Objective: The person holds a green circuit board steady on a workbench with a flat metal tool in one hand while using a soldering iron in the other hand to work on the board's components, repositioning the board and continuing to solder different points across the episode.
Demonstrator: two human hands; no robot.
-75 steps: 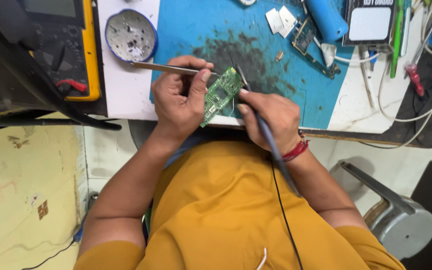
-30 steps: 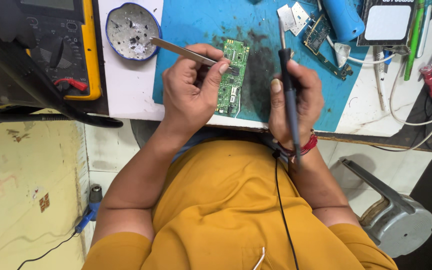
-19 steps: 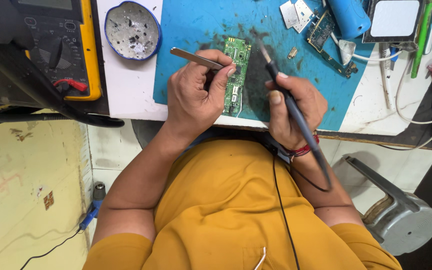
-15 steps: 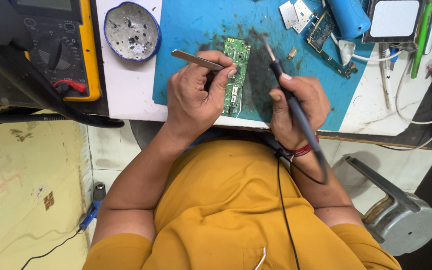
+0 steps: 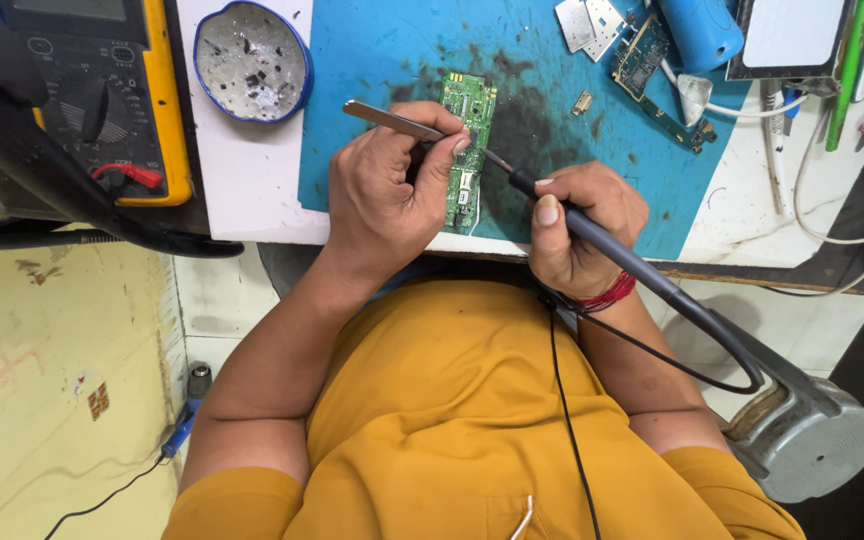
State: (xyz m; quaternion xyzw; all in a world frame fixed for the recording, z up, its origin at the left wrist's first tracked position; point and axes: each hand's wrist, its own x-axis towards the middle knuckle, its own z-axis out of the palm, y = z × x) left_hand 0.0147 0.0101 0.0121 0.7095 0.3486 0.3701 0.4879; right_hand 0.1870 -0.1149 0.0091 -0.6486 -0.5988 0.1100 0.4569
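Observation:
A green circuit board (image 5: 470, 110) lies on the blue mat (image 5: 382, 60) at the bench's front edge. My left hand (image 5: 387, 195) rests over its lower half and grips metal tweezers (image 5: 387, 118) whose tips sit on the board. My right hand (image 5: 582, 230) holds a dark soldering iron (image 5: 602, 240) like a pen, its thin tip touching the board's right edge close to the tweezer tips. The iron's cable loops off to the right.
A round blue-rimmed dish (image 5: 252, 60) with small bits stands on the white sheet at the left. A yellow multimeter (image 5: 102, 100) sits further left. Metal shields, another board (image 5: 642, 55), a blue cylinder (image 5: 702, 30) and cables crowd the right side. A grey stool (image 5: 802, 440) stands below.
The board was first held up between both hands and now lies flat on the mat. My right hand swung the iron down from upright, so its tip meets the board by the tweezers.

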